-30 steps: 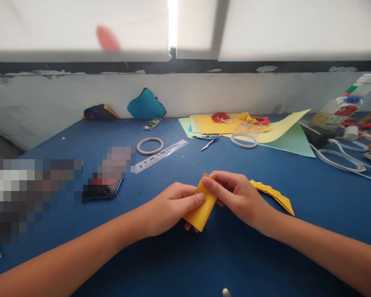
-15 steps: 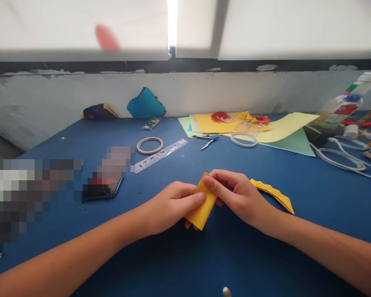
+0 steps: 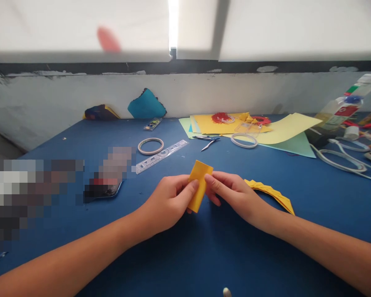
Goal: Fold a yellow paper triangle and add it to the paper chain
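Head view looks down on a blue worktop point(image 3: 222, 255), where both hands meet over a small folded piece of orange paper point(image 3: 199, 185). Left hand point(image 3: 169, 202) pinches the paper's left edge with thumb and fingertips; right hand point(image 3: 235, 194) pinches its right edge, fingers closed on it. The paper stands nearly upright between them, its top end raised toward the wall and its lower end close above the worktop. Just beside the right wrist lies a pleated orange strip point(image 3: 273, 194), flat on the worktop and apart from the held piece. Farther back are a tape ring point(image 3: 150, 145) and a ruler point(image 3: 162, 156), near each other. To their right, a second tape ring point(image 3: 243, 140) rests at the edge of a pile of coloured sheets point(image 3: 278, 130). A phone point(image 3: 102, 189) lies left of the left hand, well apart. A bottle point(image 3: 338, 109) stands at the far right.
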`<action>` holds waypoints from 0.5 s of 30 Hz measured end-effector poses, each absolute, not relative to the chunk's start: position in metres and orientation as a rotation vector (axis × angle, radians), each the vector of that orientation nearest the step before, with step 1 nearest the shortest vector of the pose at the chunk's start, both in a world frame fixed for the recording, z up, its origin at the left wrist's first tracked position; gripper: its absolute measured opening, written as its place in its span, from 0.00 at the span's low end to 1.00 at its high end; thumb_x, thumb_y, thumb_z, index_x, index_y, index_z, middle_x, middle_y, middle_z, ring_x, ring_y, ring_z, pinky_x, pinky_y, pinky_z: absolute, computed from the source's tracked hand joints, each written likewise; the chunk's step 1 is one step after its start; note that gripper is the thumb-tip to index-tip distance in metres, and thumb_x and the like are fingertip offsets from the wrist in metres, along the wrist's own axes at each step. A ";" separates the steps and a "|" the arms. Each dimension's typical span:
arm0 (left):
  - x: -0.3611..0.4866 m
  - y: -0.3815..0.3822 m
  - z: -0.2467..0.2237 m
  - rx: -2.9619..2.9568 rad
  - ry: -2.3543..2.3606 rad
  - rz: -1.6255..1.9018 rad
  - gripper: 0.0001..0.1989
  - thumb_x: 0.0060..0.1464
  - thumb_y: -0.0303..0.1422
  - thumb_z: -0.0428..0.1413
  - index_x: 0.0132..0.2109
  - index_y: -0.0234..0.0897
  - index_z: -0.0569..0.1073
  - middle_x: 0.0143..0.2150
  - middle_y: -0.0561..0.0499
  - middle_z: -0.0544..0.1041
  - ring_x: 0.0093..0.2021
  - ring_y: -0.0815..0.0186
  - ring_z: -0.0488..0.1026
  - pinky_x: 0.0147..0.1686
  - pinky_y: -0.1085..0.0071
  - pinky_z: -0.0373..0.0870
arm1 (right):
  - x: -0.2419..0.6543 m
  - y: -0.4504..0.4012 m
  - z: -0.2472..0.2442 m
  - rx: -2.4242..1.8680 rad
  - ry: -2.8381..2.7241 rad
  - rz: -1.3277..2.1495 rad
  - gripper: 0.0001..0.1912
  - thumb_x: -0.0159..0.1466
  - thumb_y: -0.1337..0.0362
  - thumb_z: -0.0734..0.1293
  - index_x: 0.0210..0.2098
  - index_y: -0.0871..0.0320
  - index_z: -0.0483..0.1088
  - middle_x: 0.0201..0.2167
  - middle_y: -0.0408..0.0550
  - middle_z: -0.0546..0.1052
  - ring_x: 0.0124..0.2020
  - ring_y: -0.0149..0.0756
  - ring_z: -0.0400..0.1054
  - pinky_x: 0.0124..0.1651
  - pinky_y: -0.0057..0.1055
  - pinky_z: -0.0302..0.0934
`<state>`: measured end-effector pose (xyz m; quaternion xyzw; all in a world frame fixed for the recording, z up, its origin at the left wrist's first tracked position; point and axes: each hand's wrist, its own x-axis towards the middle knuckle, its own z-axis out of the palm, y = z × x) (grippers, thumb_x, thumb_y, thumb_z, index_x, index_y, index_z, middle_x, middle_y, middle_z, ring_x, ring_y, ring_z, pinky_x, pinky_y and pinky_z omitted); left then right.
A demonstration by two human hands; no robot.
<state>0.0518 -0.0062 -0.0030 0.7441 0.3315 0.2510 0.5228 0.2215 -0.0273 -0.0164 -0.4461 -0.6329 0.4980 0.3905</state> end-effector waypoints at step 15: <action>0.053 -0.006 -0.004 1.736 0.761 0.540 0.16 0.59 0.37 0.45 0.38 0.33 0.75 0.24 0.54 0.68 0.23 0.74 0.61 0.24 0.78 0.57 | 0.224 -0.027 -0.013 -1.147 -1.604 1.246 0.19 0.63 0.54 0.57 0.21 0.58 0.58 0.16 0.39 0.59 0.20 0.27 0.52 0.26 0.27 0.48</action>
